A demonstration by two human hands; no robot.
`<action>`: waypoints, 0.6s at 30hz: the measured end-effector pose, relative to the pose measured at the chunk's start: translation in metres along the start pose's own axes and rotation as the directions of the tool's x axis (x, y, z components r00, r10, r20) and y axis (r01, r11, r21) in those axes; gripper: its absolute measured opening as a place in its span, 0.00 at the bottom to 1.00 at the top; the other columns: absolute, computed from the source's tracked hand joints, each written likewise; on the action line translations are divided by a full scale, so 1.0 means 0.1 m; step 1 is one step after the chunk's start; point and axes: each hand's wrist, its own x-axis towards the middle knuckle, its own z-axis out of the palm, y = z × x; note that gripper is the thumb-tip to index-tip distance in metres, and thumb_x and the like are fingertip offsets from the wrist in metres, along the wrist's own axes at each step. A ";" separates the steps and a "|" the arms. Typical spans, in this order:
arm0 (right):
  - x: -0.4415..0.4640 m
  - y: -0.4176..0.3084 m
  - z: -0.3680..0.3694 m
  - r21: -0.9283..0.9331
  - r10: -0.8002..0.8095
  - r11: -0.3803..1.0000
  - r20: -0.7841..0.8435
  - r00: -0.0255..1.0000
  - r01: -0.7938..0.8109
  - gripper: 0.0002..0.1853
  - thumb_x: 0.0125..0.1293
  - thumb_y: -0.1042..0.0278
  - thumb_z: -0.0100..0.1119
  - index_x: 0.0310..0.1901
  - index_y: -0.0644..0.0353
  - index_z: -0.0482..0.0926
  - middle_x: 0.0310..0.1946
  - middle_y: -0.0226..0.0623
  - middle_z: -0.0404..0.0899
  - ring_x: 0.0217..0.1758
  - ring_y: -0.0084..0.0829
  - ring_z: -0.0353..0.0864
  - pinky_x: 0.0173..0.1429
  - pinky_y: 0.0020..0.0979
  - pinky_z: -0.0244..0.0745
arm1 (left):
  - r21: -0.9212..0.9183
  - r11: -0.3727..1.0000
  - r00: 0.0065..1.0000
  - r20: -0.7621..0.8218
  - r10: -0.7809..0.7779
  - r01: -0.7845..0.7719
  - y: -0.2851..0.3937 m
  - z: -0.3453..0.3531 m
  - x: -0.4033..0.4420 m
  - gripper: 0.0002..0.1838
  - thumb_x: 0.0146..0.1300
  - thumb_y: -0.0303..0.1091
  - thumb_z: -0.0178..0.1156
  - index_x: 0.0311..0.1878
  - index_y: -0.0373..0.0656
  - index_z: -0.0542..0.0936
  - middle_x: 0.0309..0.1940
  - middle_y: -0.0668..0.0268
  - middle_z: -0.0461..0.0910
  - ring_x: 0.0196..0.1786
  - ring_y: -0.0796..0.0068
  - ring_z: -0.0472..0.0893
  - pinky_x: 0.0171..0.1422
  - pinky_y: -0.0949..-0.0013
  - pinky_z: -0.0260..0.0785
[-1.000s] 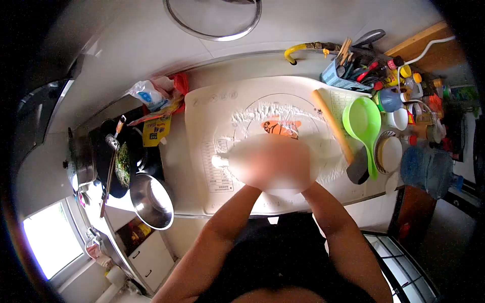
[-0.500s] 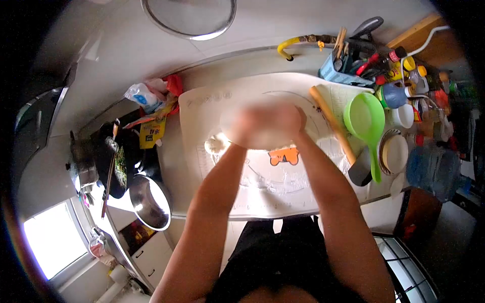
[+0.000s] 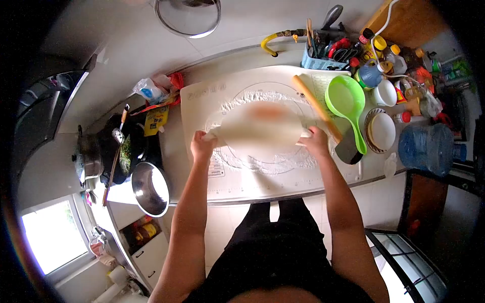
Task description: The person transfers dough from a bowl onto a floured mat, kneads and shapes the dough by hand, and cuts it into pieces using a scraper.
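Note:
A pale, blurred piece of dough (image 3: 260, 136) stretches between my two hands over a floured mat (image 3: 194, 111). My left hand (image 3: 203, 145) is closed on its left end, fingers pinching a whitish edge. At the opposite end, my right hand (image 3: 315, 141) grips a similar pale edge. The middle of the dough is smeared, so its shape and thickness are hard to read. White flour (image 3: 252, 96) is scattered around it. A wooden rolling pin (image 3: 316, 107) lies on the mat beyond my right hand.
Right of the rolling pin are a green ladle-shaped scoop (image 3: 345, 98), a dark scraper (image 3: 348, 149) and a stacked plate (image 3: 381, 131). Bottles (image 3: 371, 73) and a blue basket (image 3: 323, 63) stand behind. At left are a metal bowl (image 3: 150, 189) and a wok (image 3: 118, 156).
My hands have parted from close together above the mat to opposite ends of the dough, now lower and nearer me. More flour shows. The camera view has shifted.

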 end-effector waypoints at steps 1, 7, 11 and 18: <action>-0.10 0.03 -0.13 0.111 0.082 0.990 0.048 0.996 -0.087 0.21 0.39 0.63 0.73 0.35 0.65 0.79 0.31 0.48 0.82 0.35 0.44 0.83 0.42 0.40 0.76 | -0.012 1.000 0.999 0.043 0.022 -0.021 -0.07 -0.02 -0.07 0.20 0.42 0.32 0.73 0.38 0.41 0.75 0.29 0.62 0.78 0.34 0.73 0.78 0.37 0.68 0.73; -0.32 0.20 -0.17 0.071 0.218 0.974 -0.019 0.976 -0.217 0.21 0.41 0.61 0.73 0.35 0.66 0.79 0.30 0.45 0.82 0.33 0.38 0.83 0.41 0.38 0.76 | 0.087 0.949 0.948 0.126 0.293 -0.305 0.17 0.06 -0.69 0.17 0.42 0.31 0.70 0.35 0.37 0.76 0.30 0.59 0.79 0.32 0.66 0.79 0.38 0.64 0.73; -0.47 -0.25 -0.26 -0.017 0.086 0.996 -0.077 0.993 -0.088 0.22 0.41 0.59 0.74 0.35 0.66 0.79 0.30 0.46 0.82 0.34 0.40 0.82 0.41 0.37 0.75 | 0.133 0.683 0.686 0.305 0.661 -0.718 1.08 0.05 -1.15 0.16 0.41 0.36 0.70 0.33 0.40 0.78 0.31 0.56 0.78 0.37 0.56 0.79 0.40 0.60 0.74; -0.40 -0.09 -0.19 0.104 0.090 0.991 -0.028 0.996 -0.086 0.21 0.45 0.57 0.70 0.35 0.66 0.78 0.31 0.46 0.81 0.35 0.41 0.81 0.42 0.37 0.74 | -0.119 0.452 0.413 0.255 0.874 -0.884 0.58 1.25 -1.26 0.18 0.51 0.47 0.64 0.39 0.43 0.80 0.53 0.57 0.69 0.59 0.59 0.66 0.71 0.47 0.48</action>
